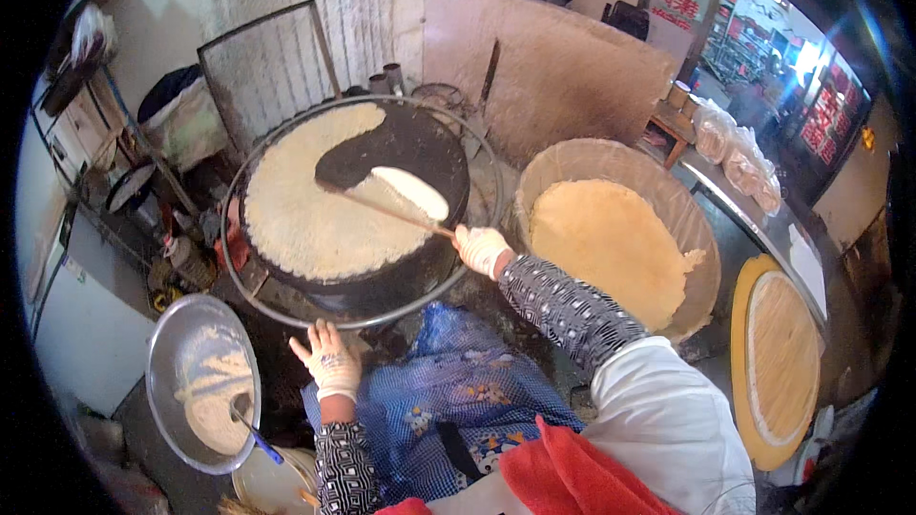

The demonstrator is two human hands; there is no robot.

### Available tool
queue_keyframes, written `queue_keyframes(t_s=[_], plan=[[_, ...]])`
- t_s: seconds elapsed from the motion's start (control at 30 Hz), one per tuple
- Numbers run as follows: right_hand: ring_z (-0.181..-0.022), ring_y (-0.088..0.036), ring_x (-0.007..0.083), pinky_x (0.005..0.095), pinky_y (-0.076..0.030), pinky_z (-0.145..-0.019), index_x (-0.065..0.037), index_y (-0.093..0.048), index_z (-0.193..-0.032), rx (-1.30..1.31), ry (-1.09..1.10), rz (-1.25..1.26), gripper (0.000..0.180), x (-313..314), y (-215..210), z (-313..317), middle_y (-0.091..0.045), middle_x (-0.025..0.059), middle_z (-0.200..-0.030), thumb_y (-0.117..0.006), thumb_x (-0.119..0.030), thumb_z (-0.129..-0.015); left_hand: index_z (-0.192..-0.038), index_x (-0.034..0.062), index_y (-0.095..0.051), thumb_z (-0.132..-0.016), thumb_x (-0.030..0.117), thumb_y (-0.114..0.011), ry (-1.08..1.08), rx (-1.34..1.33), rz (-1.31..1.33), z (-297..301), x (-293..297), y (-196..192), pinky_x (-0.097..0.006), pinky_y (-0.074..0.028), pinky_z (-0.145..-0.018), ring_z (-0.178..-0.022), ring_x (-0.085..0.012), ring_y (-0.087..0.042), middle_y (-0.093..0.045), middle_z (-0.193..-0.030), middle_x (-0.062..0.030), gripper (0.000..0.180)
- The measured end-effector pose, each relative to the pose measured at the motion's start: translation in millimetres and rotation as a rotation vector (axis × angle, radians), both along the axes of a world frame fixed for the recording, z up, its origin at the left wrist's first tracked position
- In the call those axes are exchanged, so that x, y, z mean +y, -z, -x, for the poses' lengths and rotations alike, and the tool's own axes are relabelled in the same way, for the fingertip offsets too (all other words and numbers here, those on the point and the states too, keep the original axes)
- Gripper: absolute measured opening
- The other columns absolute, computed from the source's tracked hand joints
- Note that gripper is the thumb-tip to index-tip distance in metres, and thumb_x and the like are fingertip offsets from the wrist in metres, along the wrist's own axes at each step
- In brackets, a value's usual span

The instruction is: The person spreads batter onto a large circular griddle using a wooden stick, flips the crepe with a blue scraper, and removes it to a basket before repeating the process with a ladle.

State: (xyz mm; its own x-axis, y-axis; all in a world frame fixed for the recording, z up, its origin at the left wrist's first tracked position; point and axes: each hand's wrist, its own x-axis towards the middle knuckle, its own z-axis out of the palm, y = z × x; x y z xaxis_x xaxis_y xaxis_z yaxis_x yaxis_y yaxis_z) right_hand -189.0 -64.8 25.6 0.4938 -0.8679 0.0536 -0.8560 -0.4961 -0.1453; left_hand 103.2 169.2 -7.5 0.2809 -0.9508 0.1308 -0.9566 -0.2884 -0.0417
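Note:
My right hand (483, 250), in a pale glove, is closed round a thin wooden batter spreader (386, 210). It reaches left across a large round black griddle (405, 148). Pale batter (320, 205) coats the left and front of the griddle, leaving dark metal bare at the back and right. A thick white mound of batter (412, 193) lies beside the spreader. My left hand (330, 360), also gloved, has its fingers spread at the front of the metal ring (382, 322) round the griddle; whether it touches the ring I cannot tell.
At the lower left stands a metal bowl (164, 391) of batter with a blue-handled ladle (260, 437). A lined round basket (701, 229) holds a stack of thin pancakes (606, 238) to the right. Beyond it are a round yellow board (744, 362) and plastic bags (749, 172) on a counter.

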Motion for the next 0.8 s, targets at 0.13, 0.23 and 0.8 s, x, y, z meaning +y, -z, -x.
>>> queue_keyframes(t_s=[0.13,0.23,0.8], plan=[[-0.079,-0.067,0.0355,0.0457,-0.054,-0.071,-0.001,-0.059,-0.097,-0.069,0.211,0.043,0.031,-30,32,28,-0.069,0.0183,-0.084,-0.048,-0.029,-0.095,-0.140,0.0060,-0.047,-0.085,0.038,-0.057,-0.066,0.017,-0.141,-1,-7,-3,-0.065,-0.003,-0.114,-0.141,-0.0294,-0.032,-0.038,-0.151,-0.0086,0.064],[-0.084,-0.069,0.0327,0.0448,-0.054,-0.071,0.000,-0.060,-0.098,-0.111,0.075,0.012,0.031,-6,8,-6,-0.070,0.0197,-0.089,-0.042,-0.025,-0.096,-0.139,0.0079,-0.049,-0.084,0.037,-0.058,-0.131,-0.008,-0.142,-27,3,-6,-0.066,-0.005,-0.113,-0.140,-0.0289,-0.033,-0.040,-0.150,-0.0070,0.062],[-0.072,-0.068,0.0314,0.0454,-0.054,-0.063,-0.003,-0.059,-0.091,-0.070,0.156,0.212,0.026,-9,24,27,-0.068,0.0177,-0.077,-0.043,-0.023,-0.094,-0.138,0.0010,-0.046,-0.085,0.038,-0.058,0.148,0.006,0.049,90,-16,-5,-0.067,-0.007,-0.112,-0.136,-0.0301,-0.036,-0.046,-0.142,-0.0143,0.066]])
